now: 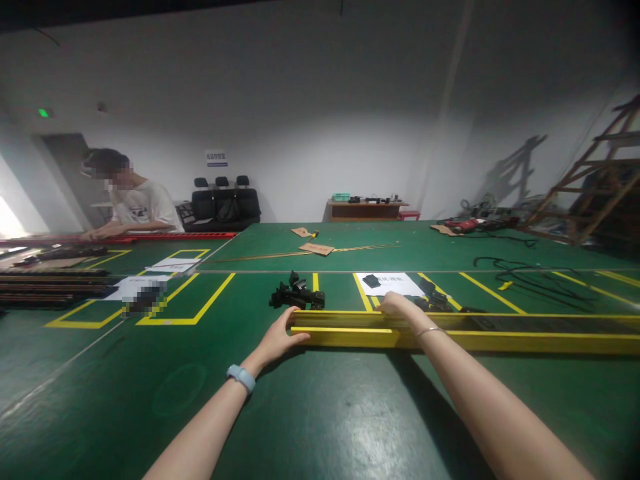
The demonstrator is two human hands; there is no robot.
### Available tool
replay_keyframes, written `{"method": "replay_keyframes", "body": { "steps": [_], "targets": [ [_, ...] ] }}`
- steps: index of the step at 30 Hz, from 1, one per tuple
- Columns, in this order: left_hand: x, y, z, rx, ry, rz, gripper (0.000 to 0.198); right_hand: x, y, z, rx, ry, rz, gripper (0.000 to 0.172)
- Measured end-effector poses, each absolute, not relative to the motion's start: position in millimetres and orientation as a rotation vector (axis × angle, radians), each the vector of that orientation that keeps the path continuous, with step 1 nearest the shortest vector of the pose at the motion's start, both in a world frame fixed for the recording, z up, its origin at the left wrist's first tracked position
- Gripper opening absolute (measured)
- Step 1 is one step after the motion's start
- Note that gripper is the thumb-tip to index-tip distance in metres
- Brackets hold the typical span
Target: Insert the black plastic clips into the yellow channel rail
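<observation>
A long yellow rail [350, 338] with a channel along it lies across the green table and runs out of view on the right. My left hand [278, 337] is closed around its left end, thumb on the near side and fingers at the far side. Over the rail reaches my right hand [396, 305], its fingers curled down at the far edge; what they hold, if anything, is hidden. Just behind the left end sit black clamp-like parts [297, 293]. More black parts [433, 298] lie to the right of my right hand, by a printed white sheet [395, 285].
Dark rails [55, 288] are stacked at the left. A person [143, 207] works at a red rail [185, 236] farther back. Black cables [530, 273] lie at the right, near a red power tool [465, 225]. Cardboard pieces [317, 249] lie toward the back.
</observation>
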State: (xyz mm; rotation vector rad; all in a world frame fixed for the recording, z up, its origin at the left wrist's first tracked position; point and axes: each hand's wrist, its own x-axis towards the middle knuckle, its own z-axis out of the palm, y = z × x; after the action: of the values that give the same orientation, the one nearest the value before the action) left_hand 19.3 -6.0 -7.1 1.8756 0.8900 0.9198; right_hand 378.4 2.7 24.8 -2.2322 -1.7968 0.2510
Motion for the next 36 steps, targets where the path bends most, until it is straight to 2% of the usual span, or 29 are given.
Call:
{"method": "replay_keyframes", "body": {
  "steps": [2,6,8,10,13,18,24,28,32,36],
  "targets": [
    [19,-6,-8,1.871,0.887,0.921,0.069,373,1,25,-2.154,-1.765,0.228,0.025],
    [19,-4,-12,1.869,0.877,0.925,0.069,347,-6,24,-1.914,-1.717,0.136,0.052],
    [19,-3,-14,1.864,0.867,0.94,0.068,327,-12,22,-1.746,-1.724,0.113,0.059],
    [20,-2,-15,1.851,0.854,0.958,0.068,304,-18,19,-1.494,-1.726,0.153,0.058],
    [20,-2,-18,1.836,0.85,0.973,0.072,271,-29,15,-1.135,-1.688,0.338,0.045],
    [19,-4,-18,1.89,0.867,1.077,0.081,240,-42,12,-0.975,-1.715,0.449,0.034],
    [16,-5,-10,2.037,0.901,1.178,0.041,228,-53,6,-0.979,-1.88,0.211,0.04],
    [15,-4,-10,2.121,0.893,1.201,0.033,213,-55,-5,-1.006,-1.91,0.057,0.05],
    [15,-5,-10,2.057,0.911,1.237,0.026,201,-54,-12,-1.005,-1.902,-0.049,0.047],
    [18,-5,-10,1.753,0.866,1.216,0.03,199,-56,-13,-1.023,-1.929,-0.047,0.052]
  ]
}}
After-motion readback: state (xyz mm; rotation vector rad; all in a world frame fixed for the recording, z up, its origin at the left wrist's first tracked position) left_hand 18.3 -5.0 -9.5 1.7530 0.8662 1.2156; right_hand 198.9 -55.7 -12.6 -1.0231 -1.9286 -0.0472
